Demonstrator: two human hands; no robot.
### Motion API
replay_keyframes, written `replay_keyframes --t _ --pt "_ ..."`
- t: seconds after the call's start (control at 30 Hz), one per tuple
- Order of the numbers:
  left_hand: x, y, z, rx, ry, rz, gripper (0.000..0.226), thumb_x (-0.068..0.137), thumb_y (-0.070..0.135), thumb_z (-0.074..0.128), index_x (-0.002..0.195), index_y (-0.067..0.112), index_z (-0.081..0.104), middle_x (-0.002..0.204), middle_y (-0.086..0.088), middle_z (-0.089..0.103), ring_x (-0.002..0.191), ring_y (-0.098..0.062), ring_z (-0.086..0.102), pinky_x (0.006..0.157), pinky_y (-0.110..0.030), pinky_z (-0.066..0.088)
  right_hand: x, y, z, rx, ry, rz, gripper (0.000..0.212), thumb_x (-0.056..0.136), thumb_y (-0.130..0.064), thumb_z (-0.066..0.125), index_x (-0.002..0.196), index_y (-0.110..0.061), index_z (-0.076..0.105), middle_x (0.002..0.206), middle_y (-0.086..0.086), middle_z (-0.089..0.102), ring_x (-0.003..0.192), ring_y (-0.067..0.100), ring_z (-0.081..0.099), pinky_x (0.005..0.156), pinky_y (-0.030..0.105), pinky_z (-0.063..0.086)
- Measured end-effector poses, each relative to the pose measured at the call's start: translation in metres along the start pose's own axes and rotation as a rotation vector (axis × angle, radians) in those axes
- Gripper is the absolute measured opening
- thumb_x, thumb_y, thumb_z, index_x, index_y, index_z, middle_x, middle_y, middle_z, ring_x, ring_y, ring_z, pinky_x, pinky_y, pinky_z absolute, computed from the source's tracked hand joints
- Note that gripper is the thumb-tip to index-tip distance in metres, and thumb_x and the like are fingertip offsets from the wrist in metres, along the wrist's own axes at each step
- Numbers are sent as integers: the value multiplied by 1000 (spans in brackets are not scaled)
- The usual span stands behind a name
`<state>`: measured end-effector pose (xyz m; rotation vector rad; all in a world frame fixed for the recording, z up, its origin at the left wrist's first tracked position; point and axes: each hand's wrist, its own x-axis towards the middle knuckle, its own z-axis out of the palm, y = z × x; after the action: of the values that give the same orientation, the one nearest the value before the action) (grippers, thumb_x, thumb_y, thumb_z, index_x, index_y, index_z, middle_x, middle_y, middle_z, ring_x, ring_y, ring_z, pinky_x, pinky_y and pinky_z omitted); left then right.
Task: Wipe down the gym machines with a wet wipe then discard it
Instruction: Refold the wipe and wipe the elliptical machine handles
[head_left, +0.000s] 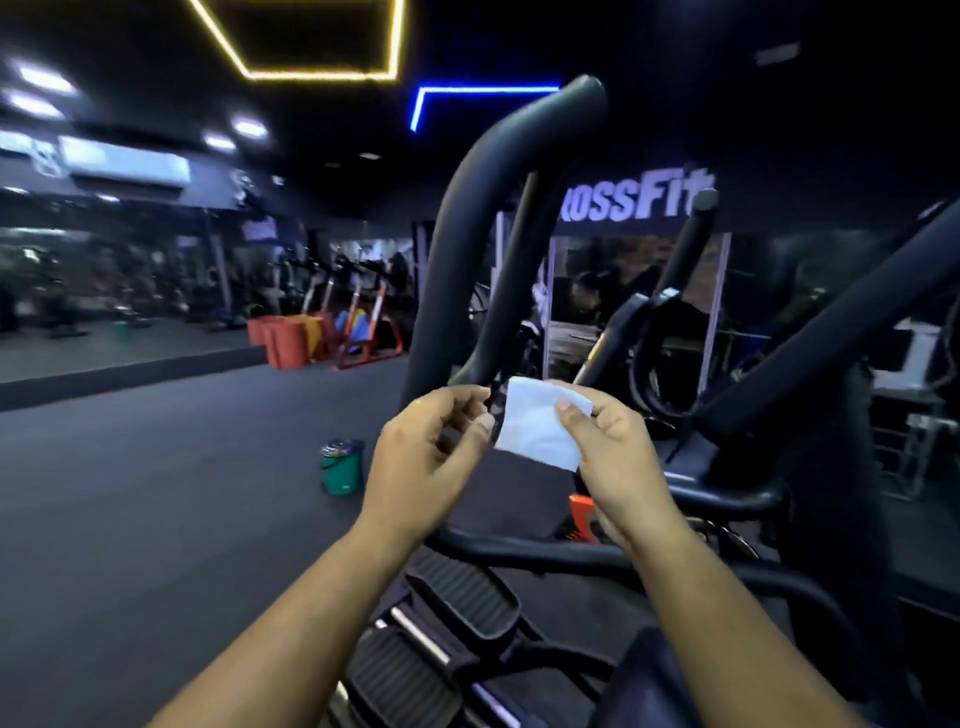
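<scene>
So right now I'm just unfolding the wet wipe (540, 423), right hand (605, 447) pinching its corner, left hand (423, 457) fingers curled at the other edge, probably pinching. Next move: press it onto the curved handlebar (467, 218) ahead

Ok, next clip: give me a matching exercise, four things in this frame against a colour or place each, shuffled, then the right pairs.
Things:
1. wet wipe
2. small bucket
3. ceiling light strip
4. foot pedals

Descriptions:
A. green, on the floor left of the hands
B. blue
C. white, pinched by the right hand
D. black, ribbed, below the forearms

Pairs: 1-C, 2-A, 3-B, 4-D
</scene>
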<state>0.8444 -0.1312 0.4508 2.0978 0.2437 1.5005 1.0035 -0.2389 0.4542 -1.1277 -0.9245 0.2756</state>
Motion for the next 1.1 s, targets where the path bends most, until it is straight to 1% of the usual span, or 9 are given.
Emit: replay_keyframes --t 0.13,0.27,0.33,0.47,0.6,0.77,0.83,0.97,1.1 --pt "31 21 -12 184 150 186 17 97 17 62 112 19 70 102 12 68 93 -9 65 80 -38 54 42 -45 25 -43 143 -291 32 95 -32 55 121 -23 72 121 -2 73 117 20 66 106 50 49" --pt "68 33 -15 205 258 286 25 99 1 56 119 13 66 114 7 60 108 -17 59 90 -41 50 75 -110 47 -95 382 -642 37 105 -15 48 140 -7 59 142 3 61 133 8 53 111 18 38" --pt "81 36 -13 193 292 281 33 99 0 54 127 15 63 120 11 55 115 -20 57 96 -48 49 89 -129 58 -158 435 -817 42 104 -8 45 145 -4 52 149 9 53 140 16 47 114 21 37" --pt "91 37 -13 111 287 261 41 98 2 51 136 18 57 128 15 50 125 -20 52 103 -52 46 101 -107 86 -496 225 -1013 51 97 6 46 148 2 45 153 21 44 146 33 36 115 49 39" --pt "90 30 -26 -118 225 127 43 99 11 44 140 20 55 133 -2 60 126 -26 56 108 -56 43 83 -47 87 -755 4 -1227 44 105 -3 33 146 4 46 156 22 39 151 36 25 123 42 27" --pt "77 34 -34 -265 181 -16 50 96 13 40 143 22 54 136 1 62 131 -14 55 116 -50 41 58 12 57 -972 -338 -1223 65 90 16 46 152 -1 39 161 15 33 154 32 20 119 44 34" --pt "73 33 -35 -257 137 -15 51 97 12 40 145 23 51 141 3 60 135 -10 53 118 -50 38 55 10 40 -962 -351 -1250 67 88 16 40 152 -1 38 159 19 34 154 29 21 117 42 37" --pt "73 25 -37 -164 85 -5 51 100 15 42 151 15 46 152 2 52 142 -11 46 121 -49 34 68 -37 38 -591 32 -1116 48 95 18 46 143 12 44 153 28 39 147 43 32 122 46 29" --pt "81 26 -37 -131 117 -6 47 102 21 43 148 17 53 145 3 59 137 -18 52 116 -53 39 87 -76 60 -290 288 -1024 48 96 19 45 143 9 46 153 26 42 147 37 36 123 40 29"
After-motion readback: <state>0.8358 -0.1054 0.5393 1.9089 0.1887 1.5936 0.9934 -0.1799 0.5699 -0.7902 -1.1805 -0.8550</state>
